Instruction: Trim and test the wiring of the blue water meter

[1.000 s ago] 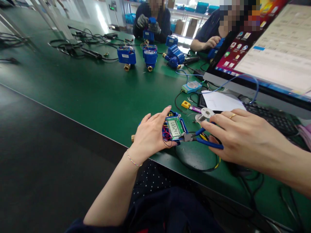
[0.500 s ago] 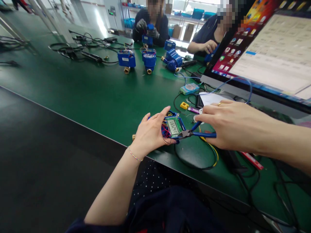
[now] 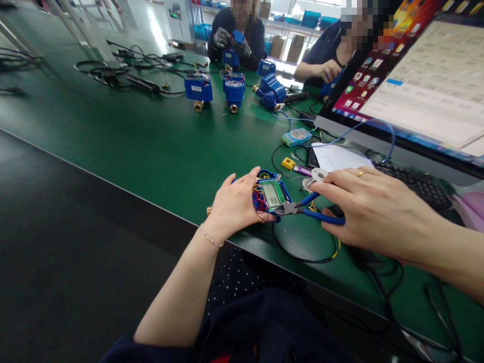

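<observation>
My left hand (image 3: 235, 201) is wrapped over a blue water meter (image 3: 286, 190) at the table's near edge. The meter's housing is open and shows a green circuit board with a small LCD (image 3: 270, 196) and several thin red and yellow wires (image 3: 259, 197). A brass fitting (image 3: 208, 210) sticks out left of the hand. In my right hand (image 3: 363, 201) is a pair of blue-handled cutting pliers (image 3: 308, 209). Their jaws are at the lower edge of the board; whether they grip anything there cannot be made out.
More blue meters (image 3: 198, 89) stand at the back of the green table (image 3: 143, 146). A monitor (image 3: 416, 96) and keyboard (image 3: 412, 181) are on the right. Black cables (image 3: 302, 259) lie nearby. Two people (image 3: 236, 30) sit across, one wearing grey gloves.
The LCD reading has changed from a row of digits to fewer digits. My right hand has shifted slightly right, and the plier handles look wider apart. My left hand stays on the meter.
</observation>
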Demonstrator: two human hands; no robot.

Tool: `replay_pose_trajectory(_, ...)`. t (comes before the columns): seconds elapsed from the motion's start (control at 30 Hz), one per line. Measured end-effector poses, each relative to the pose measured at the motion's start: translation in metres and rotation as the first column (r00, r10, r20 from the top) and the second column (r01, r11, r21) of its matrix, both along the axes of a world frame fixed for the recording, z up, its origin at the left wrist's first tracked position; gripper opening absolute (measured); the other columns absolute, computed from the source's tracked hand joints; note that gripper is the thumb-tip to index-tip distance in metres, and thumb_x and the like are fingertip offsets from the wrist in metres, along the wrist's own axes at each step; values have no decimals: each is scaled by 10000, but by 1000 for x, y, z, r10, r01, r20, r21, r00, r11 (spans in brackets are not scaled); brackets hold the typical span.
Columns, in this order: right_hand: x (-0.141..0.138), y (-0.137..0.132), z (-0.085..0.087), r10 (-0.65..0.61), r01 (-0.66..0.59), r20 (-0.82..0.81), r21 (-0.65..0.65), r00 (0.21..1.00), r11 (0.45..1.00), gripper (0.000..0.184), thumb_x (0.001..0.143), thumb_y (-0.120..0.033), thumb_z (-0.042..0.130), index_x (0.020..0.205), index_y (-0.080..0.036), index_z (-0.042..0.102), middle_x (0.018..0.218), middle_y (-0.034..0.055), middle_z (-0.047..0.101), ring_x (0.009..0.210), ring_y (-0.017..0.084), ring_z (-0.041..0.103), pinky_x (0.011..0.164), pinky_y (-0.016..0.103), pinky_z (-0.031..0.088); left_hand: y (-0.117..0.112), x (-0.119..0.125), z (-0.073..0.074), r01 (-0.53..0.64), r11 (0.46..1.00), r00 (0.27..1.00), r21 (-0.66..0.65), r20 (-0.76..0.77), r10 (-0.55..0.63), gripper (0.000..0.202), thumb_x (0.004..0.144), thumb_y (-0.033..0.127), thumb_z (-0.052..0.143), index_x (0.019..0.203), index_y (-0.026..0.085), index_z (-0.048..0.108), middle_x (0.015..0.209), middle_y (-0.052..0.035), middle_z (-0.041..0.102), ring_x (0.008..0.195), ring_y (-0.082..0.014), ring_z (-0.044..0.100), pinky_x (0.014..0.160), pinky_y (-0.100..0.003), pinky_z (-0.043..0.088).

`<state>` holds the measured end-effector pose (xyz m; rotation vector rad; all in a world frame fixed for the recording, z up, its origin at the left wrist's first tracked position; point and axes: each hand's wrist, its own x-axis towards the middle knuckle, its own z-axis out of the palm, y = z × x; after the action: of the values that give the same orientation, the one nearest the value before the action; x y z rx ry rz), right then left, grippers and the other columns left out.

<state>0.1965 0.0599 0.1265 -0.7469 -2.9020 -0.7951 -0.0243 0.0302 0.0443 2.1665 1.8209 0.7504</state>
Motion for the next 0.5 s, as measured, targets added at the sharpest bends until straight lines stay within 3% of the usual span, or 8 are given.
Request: replay_pose_trajectory(0.5, -2, 12, -6, 39, -40, -29, -38, 999, 998, 265, 719, -275, 569, 943, -150, 636, 880, 110, 628, 765, 243, 605, 693, 376, 499, 6, -5, 7, 24, 999, 1000, -36, -7, -25, 967, 553, 540, 771, 1330, 133, 362, 1259, -102, 552, 1164, -264, 502, 1095, -438, 269)
